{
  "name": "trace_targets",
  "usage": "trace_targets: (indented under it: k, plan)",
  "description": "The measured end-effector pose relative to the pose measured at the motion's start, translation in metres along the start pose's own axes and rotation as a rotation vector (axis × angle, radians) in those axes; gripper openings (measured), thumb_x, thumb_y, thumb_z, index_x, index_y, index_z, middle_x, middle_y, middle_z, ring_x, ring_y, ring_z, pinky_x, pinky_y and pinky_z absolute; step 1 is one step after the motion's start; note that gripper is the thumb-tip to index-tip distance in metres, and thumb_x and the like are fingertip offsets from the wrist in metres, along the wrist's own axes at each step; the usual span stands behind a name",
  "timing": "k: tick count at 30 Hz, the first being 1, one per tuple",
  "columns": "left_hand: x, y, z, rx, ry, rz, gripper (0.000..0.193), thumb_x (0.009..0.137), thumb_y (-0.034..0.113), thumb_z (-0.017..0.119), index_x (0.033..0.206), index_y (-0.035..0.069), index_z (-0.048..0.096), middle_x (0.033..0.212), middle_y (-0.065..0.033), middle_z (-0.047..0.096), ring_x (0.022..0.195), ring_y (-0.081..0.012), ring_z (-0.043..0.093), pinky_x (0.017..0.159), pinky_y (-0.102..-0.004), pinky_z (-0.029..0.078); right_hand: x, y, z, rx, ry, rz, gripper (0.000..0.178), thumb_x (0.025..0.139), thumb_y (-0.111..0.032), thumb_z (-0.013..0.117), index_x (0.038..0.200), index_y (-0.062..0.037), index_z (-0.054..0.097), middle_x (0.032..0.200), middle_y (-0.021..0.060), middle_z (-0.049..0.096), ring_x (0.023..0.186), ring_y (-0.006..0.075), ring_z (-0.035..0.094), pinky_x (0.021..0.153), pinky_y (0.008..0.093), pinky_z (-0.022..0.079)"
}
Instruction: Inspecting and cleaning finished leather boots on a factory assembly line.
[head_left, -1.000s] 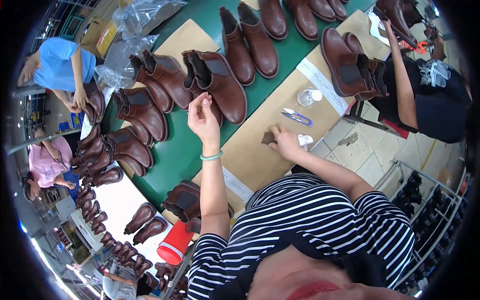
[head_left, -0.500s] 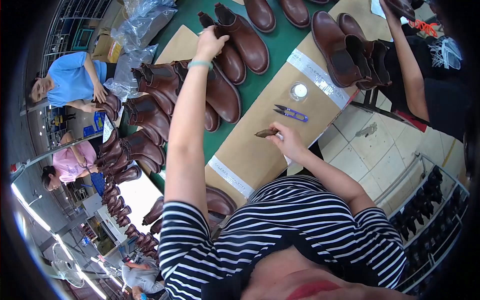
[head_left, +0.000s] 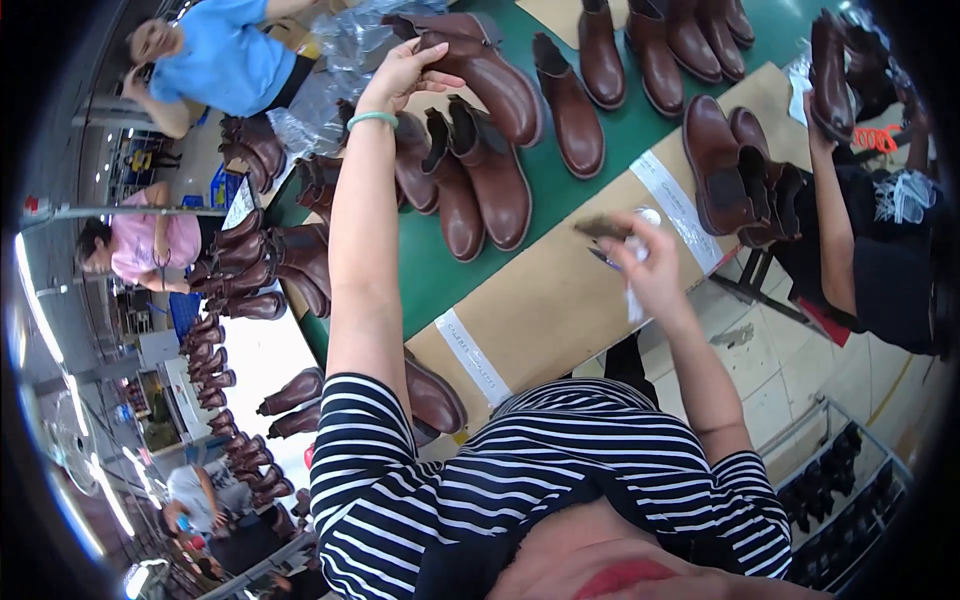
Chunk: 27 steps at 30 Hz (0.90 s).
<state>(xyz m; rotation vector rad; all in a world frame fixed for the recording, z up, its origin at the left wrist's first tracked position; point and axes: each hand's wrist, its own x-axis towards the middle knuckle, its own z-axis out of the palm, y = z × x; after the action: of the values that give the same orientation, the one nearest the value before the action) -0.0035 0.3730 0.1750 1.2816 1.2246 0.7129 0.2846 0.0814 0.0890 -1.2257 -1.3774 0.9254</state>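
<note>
Out over the green table, my left hand (head_left: pixel 403 78) is closed on the upper part of a brown leather ankle boot (head_left: pixel 490 90), which tilts with its toe toward the right. A pair of brown boots (head_left: pixel 497 190) stands upright just nearer to me. My right hand (head_left: pixel 650 265) is raised over the brown paper (head_left: pixel 540 300) and pinches a small dark brown piece (head_left: pixel 603 227), blurred, perhaps a pad or brush. Something white (head_left: pixel 633 304) hangs below its fingers. Thread snips (head_left: pixel 601 256) lie partly hidden behind that hand.
More boots (head_left: pixel 655 60) stand along the far side, and a pair (head_left: pixel 725 175) sits at the paper's right end. A co-worker's arm (head_left: pixel 835 200) holds a boot there. Another worker in blue (head_left: pixel 225 55) stands far left. A rack of dark items (head_left: pixel 830 480) is lower right.
My left hand has shifted slightly up and left, now with a tilted boot. My right hand has risen and moved right, across the snips. The worker in blue has straightened up.
</note>
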Motion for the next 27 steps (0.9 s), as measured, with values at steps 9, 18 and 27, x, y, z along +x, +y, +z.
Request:
trace_targets:
  k: [9,18,27]
  plan:
    - [-0.155,0.067,0.006,-0.099,-0.005,0.329,0.023,0.092,0.019,0.063,0.107,0.003,0.057,0.089,-0.0061,0.067,0.065,-0.0171,0.068,0.051,-0.0201,0.049,0.137,-0.147,0.042,-0.425,0.042,-0.797,0.021,0.082,-0.012,0.063,0.103,-0.0155,0.065,0.089,0.0059,0.060,0.075,0.0289,0.062,0.062,0.0363,0.049]
    - [-0.236,0.044,0.029,-0.053,0.102,0.263,0.021,0.089,0.023,0.067,0.096,0.004,0.062,0.080,-0.0016,0.066,0.046,-0.0082,0.058,0.040,-0.0169,0.038,0.105,-0.167,0.042,-0.780,-0.151,-0.779,0.024,0.081,-0.016,0.064,0.104,-0.0219,0.066,0.083,0.0047,0.058,0.074,0.0264,0.063,0.061,0.0368,0.050]
    - [-0.260,0.029,0.030,-0.118,0.106,0.222,0.017,0.090,0.018,0.064,0.095,0.001,0.063,0.082,-0.0042,0.067,0.040,-0.0084,0.052,0.036,-0.0183,0.034,0.087,-0.150,0.050,-0.796,-0.220,-0.808,0.025,0.079,-0.012,0.066,0.103,-0.0214,0.067,0.083,0.0036,0.056,0.069,0.0255,0.062,0.058,0.0362,0.050]
